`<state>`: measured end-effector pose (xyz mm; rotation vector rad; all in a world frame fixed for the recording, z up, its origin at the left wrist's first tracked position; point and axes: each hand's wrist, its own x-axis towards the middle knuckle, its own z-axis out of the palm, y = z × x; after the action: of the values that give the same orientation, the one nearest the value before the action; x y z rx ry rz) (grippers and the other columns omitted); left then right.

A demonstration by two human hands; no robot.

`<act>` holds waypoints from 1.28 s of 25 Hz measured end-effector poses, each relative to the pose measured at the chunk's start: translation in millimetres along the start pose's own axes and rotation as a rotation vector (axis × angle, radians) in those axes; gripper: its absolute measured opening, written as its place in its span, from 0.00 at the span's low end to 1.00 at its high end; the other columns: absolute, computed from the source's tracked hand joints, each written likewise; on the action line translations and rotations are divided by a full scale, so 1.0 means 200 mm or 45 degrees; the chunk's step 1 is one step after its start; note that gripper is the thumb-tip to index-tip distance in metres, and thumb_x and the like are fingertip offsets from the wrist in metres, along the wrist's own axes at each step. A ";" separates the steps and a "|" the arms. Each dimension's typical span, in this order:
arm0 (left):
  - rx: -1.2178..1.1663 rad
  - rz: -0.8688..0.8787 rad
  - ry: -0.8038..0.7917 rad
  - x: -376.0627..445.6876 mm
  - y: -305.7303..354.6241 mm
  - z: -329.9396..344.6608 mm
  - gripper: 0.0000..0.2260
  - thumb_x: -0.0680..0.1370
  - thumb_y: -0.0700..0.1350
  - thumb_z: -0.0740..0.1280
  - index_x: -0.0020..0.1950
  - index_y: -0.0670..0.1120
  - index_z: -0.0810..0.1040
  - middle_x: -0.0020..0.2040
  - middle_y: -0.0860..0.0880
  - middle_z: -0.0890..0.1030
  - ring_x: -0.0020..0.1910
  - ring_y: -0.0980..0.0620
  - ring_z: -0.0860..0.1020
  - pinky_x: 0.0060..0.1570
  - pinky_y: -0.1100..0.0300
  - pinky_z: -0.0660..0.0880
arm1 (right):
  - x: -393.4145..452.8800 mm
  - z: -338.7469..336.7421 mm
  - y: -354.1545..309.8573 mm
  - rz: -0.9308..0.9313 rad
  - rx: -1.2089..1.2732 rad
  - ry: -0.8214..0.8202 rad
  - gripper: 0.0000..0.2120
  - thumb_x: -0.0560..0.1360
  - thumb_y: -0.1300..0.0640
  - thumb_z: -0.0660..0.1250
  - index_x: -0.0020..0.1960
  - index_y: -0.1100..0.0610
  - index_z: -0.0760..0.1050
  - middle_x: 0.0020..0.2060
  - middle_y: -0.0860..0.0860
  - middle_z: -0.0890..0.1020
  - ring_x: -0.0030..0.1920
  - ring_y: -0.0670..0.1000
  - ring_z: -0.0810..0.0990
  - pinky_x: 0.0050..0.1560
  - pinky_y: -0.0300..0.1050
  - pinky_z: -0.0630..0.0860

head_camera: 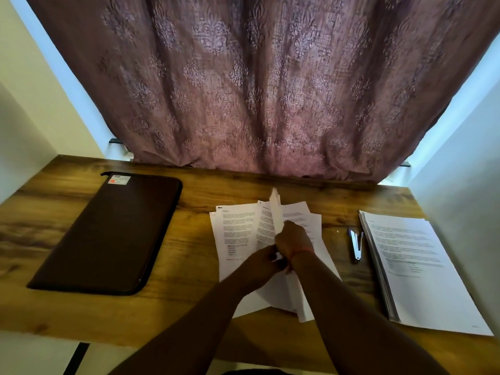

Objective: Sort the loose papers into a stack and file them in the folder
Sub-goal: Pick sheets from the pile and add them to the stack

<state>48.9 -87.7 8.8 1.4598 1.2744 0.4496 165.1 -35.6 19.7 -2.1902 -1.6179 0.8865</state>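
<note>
A dark brown zip folder (108,234) lies shut and flat on the left of the wooden counter (189,266), so its contents cannot be seen. In the middle, loose papers (235,234) lie fanned and overlapping. The right hand (293,242) is closed on a few sheets (276,212), holding them raised on edge above the pile. The left hand (266,262) sits just beside it, fingers curled at the sheets' lower edge; how firmly it grips is hard to tell. To the right lies a stapler (356,246), and beyond it a squared stack of printed pages (416,266). The print is too small to read. A patterned curtain (257,85) hangs behind.
</note>
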 end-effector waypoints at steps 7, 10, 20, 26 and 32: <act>0.482 -0.328 0.659 0.13 -0.23 -0.15 0.20 0.79 0.51 0.65 0.70 0.47 0.70 0.67 0.45 0.74 0.66 0.43 0.74 0.66 0.45 0.73 | 0.01 0.04 0.10 -0.039 -0.330 0.103 0.08 0.76 0.54 0.66 0.56 0.52 0.76 0.47 0.49 0.81 0.44 0.51 0.82 0.48 0.48 0.81; 0.401 -0.467 0.767 0.13 -0.24 -0.22 0.20 0.79 0.49 0.65 0.69 0.45 0.69 0.65 0.43 0.73 0.65 0.42 0.73 0.63 0.46 0.74 | 0.03 0.07 0.14 -0.014 -0.289 0.024 0.09 0.77 0.54 0.65 0.56 0.52 0.74 0.47 0.49 0.81 0.46 0.51 0.82 0.51 0.50 0.80; -0.282 -0.398 0.868 0.14 -0.25 -0.31 0.15 0.84 0.46 0.60 0.69 0.43 0.70 0.62 0.45 0.76 0.62 0.44 0.77 0.62 0.47 0.76 | 0.10 0.09 0.17 0.104 -0.173 -0.048 0.09 0.77 0.53 0.64 0.58 0.49 0.70 0.51 0.49 0.79 0.56 0.55 0.79 0.65 0.63 0.70; -0.059 -0.198 0.636 0.12 -0.21 -0.28 0.13 0.84 0.52 0.59 0.61 0.48 0.78 0.54 0.51 0.83 0.53 0.52 0.80 0.60 0.50 0.77 | 0.12 0.08 0.16 0.154 -0.172 -0.068 0.10 0.78 0.54 0.63 0.58 0.49 0.67 0.47 0.48 0.75 0.56 0.55 0.78 0.64 0.63 0.70; 0.207 -0.391 0.727 0.11 -0.23 -0.30 0.28 0.74 0.59 0.72 0.71 0.51 0.70 0.71 0.45 0.65 0.68 0.42 0.68 0.65 0.47 0.72 | 0.12 0.09 0.16 0.149 -0.171 -0.055 0.09 0.78 0.54 0.63 0.56 0.49 0.67 0.44 0.46 0.74 0.54 0.54 0.78 0.64 0.64 0.71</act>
<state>-12.9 -48.8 -20.1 1.2750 1.9953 0.5882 182.1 -26.7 -19.3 -2.3944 -1.6270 0.8855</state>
